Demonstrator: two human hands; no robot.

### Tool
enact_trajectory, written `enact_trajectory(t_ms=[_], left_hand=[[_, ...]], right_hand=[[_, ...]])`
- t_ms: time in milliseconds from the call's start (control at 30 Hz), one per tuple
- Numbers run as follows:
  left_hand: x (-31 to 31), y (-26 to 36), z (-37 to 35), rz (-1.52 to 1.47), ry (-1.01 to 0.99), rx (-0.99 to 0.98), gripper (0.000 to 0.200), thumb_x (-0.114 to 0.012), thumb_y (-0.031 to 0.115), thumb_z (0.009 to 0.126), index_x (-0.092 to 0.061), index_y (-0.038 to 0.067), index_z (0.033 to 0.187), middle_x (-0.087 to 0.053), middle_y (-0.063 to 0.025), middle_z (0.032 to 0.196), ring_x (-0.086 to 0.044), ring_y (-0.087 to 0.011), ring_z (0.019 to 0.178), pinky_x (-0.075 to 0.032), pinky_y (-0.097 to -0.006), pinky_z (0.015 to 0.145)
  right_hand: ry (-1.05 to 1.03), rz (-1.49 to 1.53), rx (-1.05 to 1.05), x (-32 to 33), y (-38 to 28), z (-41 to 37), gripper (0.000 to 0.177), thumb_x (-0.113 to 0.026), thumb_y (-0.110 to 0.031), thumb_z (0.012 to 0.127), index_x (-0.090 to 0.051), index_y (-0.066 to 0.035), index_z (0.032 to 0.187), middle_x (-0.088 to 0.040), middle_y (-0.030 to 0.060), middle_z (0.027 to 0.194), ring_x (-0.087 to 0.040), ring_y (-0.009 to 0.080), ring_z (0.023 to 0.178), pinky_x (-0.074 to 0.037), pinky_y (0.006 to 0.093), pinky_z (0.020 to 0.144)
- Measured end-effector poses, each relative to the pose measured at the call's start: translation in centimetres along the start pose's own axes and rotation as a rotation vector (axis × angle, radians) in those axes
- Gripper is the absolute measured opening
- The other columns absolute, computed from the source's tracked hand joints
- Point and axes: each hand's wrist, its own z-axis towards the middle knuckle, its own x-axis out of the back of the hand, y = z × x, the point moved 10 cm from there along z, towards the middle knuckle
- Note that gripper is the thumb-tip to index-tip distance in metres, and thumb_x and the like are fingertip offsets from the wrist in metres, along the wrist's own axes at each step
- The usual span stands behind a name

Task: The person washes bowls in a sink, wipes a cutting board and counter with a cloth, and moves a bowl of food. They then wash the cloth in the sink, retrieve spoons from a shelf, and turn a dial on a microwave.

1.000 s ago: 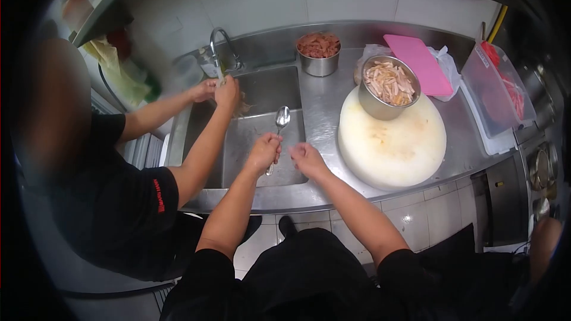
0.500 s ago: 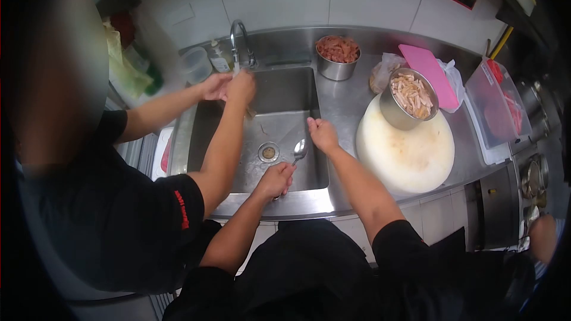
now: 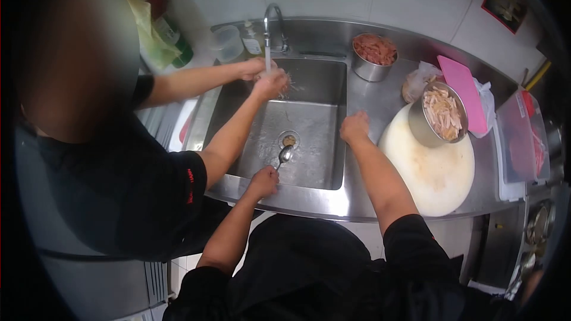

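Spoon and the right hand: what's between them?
In the head view, only bare sink floor lies between the spoon, held in the left hand, and the right hand at the rim.

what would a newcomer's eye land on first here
The steel sink in the middle, where a co-worker's hands are under the running tap and the wearer's left hand holds a spoon near the drain. To the right, a round white board carries a steel bowl of pale strips.

Handle of spoon [image 3: 285, 156]: hidden inside the left hand [image 3: 263, 182].
Item in co-worker's hands [image 3: 269, 82]: too blurred to identify.
Contents of clear tub [image 3: 523, 142]: indistinct, dimmed at the frame's dark edge.
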Motion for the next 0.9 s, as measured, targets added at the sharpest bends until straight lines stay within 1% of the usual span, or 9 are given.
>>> enact_trajectory(t_ms=[167, 367, 500, 567, 633, 667, 700, 800, 900], left_hand=[[0.3, 0.1, -1.1, 0.117, 0.121, 0.066, 0.021, -0.049, 0.020, 0.092, -0.059, 0.002, 0.098, -0.068, -0.0159, 0.086, -0.068, -0.0304, 0.070, -0.055, -0.0419, 0.067], [0.4, -0.1, -0.8, 0.432, 0.303, 0.003, 0.028, -0.045, 0.026, 0.093, -0.061, 0.006, 0.104, -0.065, -0.0230, 0.107, -0.061, -0.0418, 0.102, -0.047, -0.0501, 0.090], [-1.2, 0.4, -0.9, 0.550, 0.190, -0.040, 0.029, -0.040, 0.017, 0.093, -0.061, 0.001, 0.107, -0.064, -0.0237, 0.110, -0.062, -0.0403, 0.103, -0.049, -0.0498, 0.088], [-2.8, -1.6, 0.5, 0.533, 0.332, -0.238, 0.031, -0.039, 0.015, 0.094, -0.061, -0.001, 0.108, -0.062, -0.0242, 0.113, -0.061, -0.0380, 0.106, -0.047, -0.0474, 0.092], [-4.4, -1.1, -1.1, 0.443, 0.337, -0.295, 0.032, -0.040, 0.021, 0.095, -0.062, 0.000, 0.108, -0.059, -0.0216, 0.121, -0.056, -0.0359, 0.113, -0.045, -0.0465, 0.097], [-3.9, -0.7, -2.7, 0.324, 0.430, -0.253, 0.031, -0.042, 0.023, 0.095, -0.063, 0.003, 0.106, -0.061, -0.0198, 0.116, -0.057, -0.0360, 0.111, -0.046, -0.0465, 0.095], [-3.4, 0.1, -4.8, 0.268, 0.442, -0.218, 0.028, -0.043, 0.021, 0.093, -0.065, 0.006, 0.103, -0.061, -0.0187, 0.112, -0.058, -0.0366, 0.109, -0.046, -0.0475, 0.093], [-2.1, 0.2, -9.4, 0.385, 0.520, -0.213, 0.019, -0.050, 0.016, 0.087, -0.065, 0.007, 0.093, -0.060, -0.0188, 0.104, -0.063, -0.0387, 0.095, -0.050, -0.0496, 0.081], [0.0, -1.5, -17.2, 0.408, 0.628, -0.153, 0.016, -0.054, 0.017, 0.085, -0.064, 0.010, 0.096, -0.060, -0.0181, 0.104, -0.064, -0.0374, 0.094, -0.051, -0.0502, 0.077]], right_hand=[[-0.005, 0.008, -0.031, -1.9, 0.3, 3.4, 0.035, -0.063, -0.021, 0.083, -0.069, -0.009, 0.115, -0.061, 0.0136, 0.128, -0.054, 0.0313, 0.122, -0.044, 0.0450, 0.100], [-0.073, -0.108, 0.014, -0.6, -1.9, 2.7, 0.034, -0.064, -0.021, 0.083, -0.069, -0.010, 0.114, -0.064, 0.0109, 0.124, -0.062, 0.0325, 0.112, -0.053, 0.0457, 0.087], [-0.100, -0.174, 0.144, -1.3, -2.4, 3.4, 0.031, -0.065, -0.017, 0.082, -0.070, -0.009, 0.112, -0.064, 0.0124, 0.123, -0.062, 0.0273, 0.113, -0.052, 0.0408, 0.091], [-0.082, -0.272, 0.220, -2.6, -2.3, 5.1, 0.036, -0.069, -0.023, 0.080, -0.070, -0.009, 0.112, -0.064, 0.0117, 0.123, -0.062, 0.0270, 0.114, -0.052, 0.0409, 0.092], [-0.136, -0.395, 0.275, -2.3, -2.7, 5.3, 0.044, -0.077, -0.030, 0.074, -0.070, -0.011, 0.112, -0.064, 0.0105, 0.123, -0.061, 0.0278, 0.114, -0.052, 0.0407, 0.093], [-0.089, -0.441, 0.382, -2.6, -3.3, 6.2, 0.048, -0.079, -0.034, 0.072, -0.070, -0.011, 0.113, -0.064, 0.0102, 0.123, -0.061, 0.0285, 0.114, -0.051, 0.0409, 0.093], [-0.104, -0.560, 0.476, -1.9, -4.3, 5.0, 0.036, -0.067, -0.028, 0.083, -0.070, -0.009, 0.113, -0.065, 0.0131, 0.120, -0.063, 0.0299, 0.112, -0.052, 0.0417, 0.091], [-0.284, -0.856, 0.486, -2.7, -5.1, 6.5, 0.052, -0.077, -0.047, 0.072, -0.071, -0.010, 0.109, -0.068, 0.0119, 0.112, -0.066, 0.0265, 0.103, -0.054, 0.0449, 0.085], [-0.250, -0.864, 0.530, -0.5, -10.8, 6.8, 0.052, -0.076, -0.048, 0.073, -0.071, -0.009, 0.106, -0.069, 0.0124, 0.109, -0.066, 0.0267, 0.101, -0.054, 0.0445, 0.084]])
